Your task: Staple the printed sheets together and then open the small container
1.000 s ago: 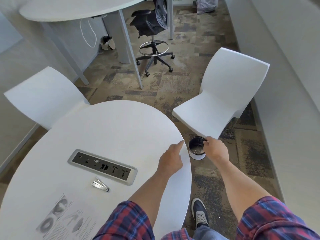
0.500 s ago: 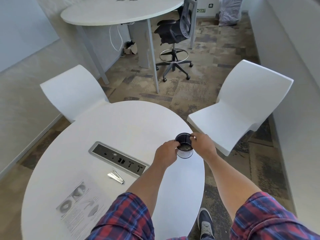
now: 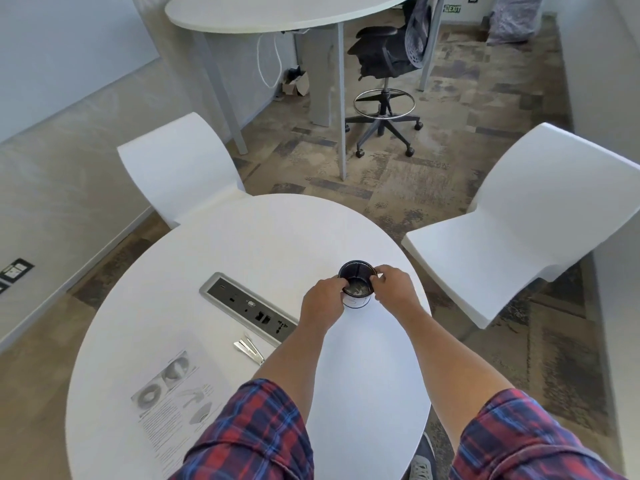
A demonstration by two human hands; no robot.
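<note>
A small round container with a dark rim and white wall stands on the white oval table, near its right edge. My left hand grips its left side and my right hand grips its right side, fingers on the rim. Whether a clear lid covers the top I cannot tell. The printed sheets lie flat at the table's near left, partly under my left sleeve. A small metal stapler lies between the sheets and the container.
A grey power and socket panel is set into the tabletop left of the container. White chairs stand at the far left and at the right. A black office stool and a second table are beyond.
The container came from beside the table's right edge, held by my right hand alone, onto the tabletop. My left hand has joined it on the container.
</note>
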